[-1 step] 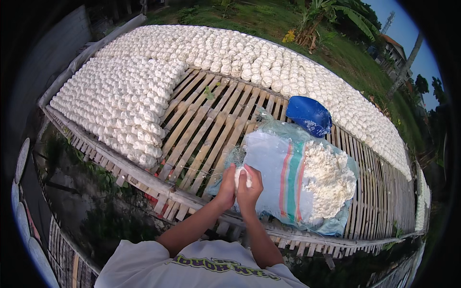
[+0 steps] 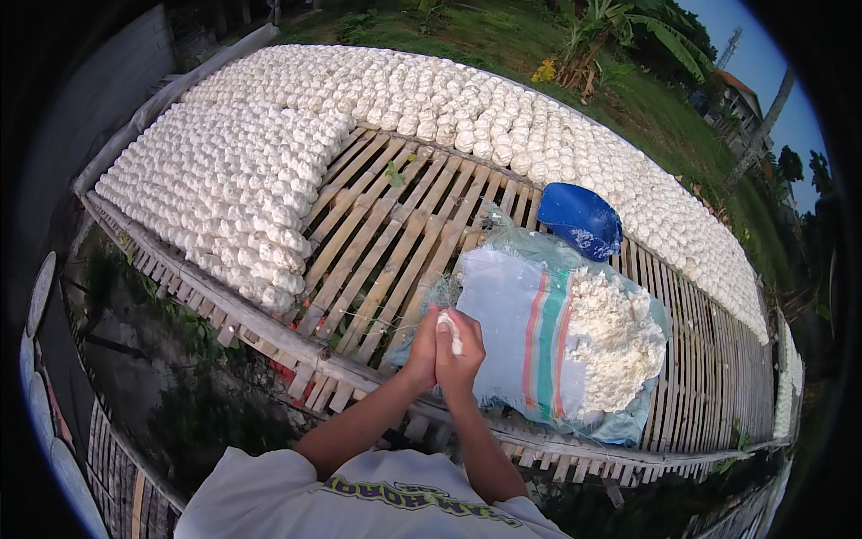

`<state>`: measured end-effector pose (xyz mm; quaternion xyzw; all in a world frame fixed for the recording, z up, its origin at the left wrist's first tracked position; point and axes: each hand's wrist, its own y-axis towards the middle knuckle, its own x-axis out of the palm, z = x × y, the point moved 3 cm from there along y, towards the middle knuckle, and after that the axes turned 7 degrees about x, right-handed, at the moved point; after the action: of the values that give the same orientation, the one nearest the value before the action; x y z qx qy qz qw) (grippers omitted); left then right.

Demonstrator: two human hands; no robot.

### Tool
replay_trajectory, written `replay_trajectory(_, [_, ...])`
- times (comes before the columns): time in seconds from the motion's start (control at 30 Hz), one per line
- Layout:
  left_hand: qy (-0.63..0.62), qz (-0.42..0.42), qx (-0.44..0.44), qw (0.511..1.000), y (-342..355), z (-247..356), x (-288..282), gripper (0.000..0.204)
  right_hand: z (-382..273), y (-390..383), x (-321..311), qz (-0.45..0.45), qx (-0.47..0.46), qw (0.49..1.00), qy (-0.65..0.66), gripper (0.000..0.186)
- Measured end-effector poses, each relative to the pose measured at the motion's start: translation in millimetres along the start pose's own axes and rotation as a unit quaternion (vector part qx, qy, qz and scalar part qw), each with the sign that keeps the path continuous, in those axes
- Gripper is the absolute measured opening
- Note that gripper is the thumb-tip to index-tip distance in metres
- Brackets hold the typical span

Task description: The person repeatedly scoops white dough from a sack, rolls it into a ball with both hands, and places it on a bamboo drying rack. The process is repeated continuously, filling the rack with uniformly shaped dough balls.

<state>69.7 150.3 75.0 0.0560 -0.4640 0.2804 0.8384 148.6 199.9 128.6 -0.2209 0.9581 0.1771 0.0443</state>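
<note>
1. White lump (image 2: 453,334), crumbly by the look of it: located between the palms, above the near edge of the rack, just left of the striped sack. Only a strip of it shows.
2. Left hand (image 2: 420,357): clenched on the lump from its side, fingers wrapped around.
3. Right hand (image 2: 461,357): closed over the same lump, meeting the left. My reading is that two cupped palms press evenly and keep loose stuff from falling apart. Finger detail underneath is hidden.
4. Heap of white mash (image 2: 620,346): lying on the right end of the woven plastic sack (image 2: 505,310), pale blue-grey with red and green stripes. The sack probably stops crumbs dropping through the slats; the heap sits near the right hand, presumably for short reach.
5. Blue plastic scoop (image 2: 573,216): tilted, beyond the sack, white residue on its lower part. Apparently parked out of the hands' way. No handle visible from where I stand.
6. Bamboo-slat rack (image 2: 395,235): gaps between strips, likely chosen so air passes beneath.
7. Left block of white balls (image 2: 206,198) and far rows of white balls (image 2: 530,148): packed tightly, seemingly to save space.
8. Bamboo pole (image 2: 310,352): bounds the near side, below the wrists.
</note>
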Motion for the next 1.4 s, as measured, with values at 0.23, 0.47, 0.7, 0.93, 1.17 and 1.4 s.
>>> replay_trajectory(0.23, [0.053, 0.028, -0.008, 0.998, 0, 47, -1, 0.070, -15, 12, 29, -0.118, -0.006, 0.991, 0.061, 0.028])
replay_trajectory(0.47, [-0.021, -0.001, -0.050, 0.999, -1, 66, -32, 0.065, -35, -4, 70, -0.114, -0.096, 0.983, -0.107, 0.039])
replay_trajectory(0.7, [-0.023, 0.093, -0.021, 0.995, -6, 96, -44, 0.063, -22, 4, 103, -0.138, 0.036, 0.990, -0.004, 0.042])
replay_trajectory(0.93, [-0.058, 0.050, -0.062, 0.995, -4, 122, -81, 0.063, -30, -1, 138, -0.122, -0.106, 0.983, -0.083, 0.049])
replay_trajectory(1.17, [-0.174, 0.077, -0.041, 0.981, -4, 148, -102, 0.066, -15, 26, 184, -0.247, 0.092, 0.964, 0.024, 0.053])
replay_trajectory(1.4, [-0.183, 0.123, 0.022, 0.975, -3, 184, -160, 0.064, -26, 14, 242, -0.236, -0.144, 0.960, -0.047, 0.067])
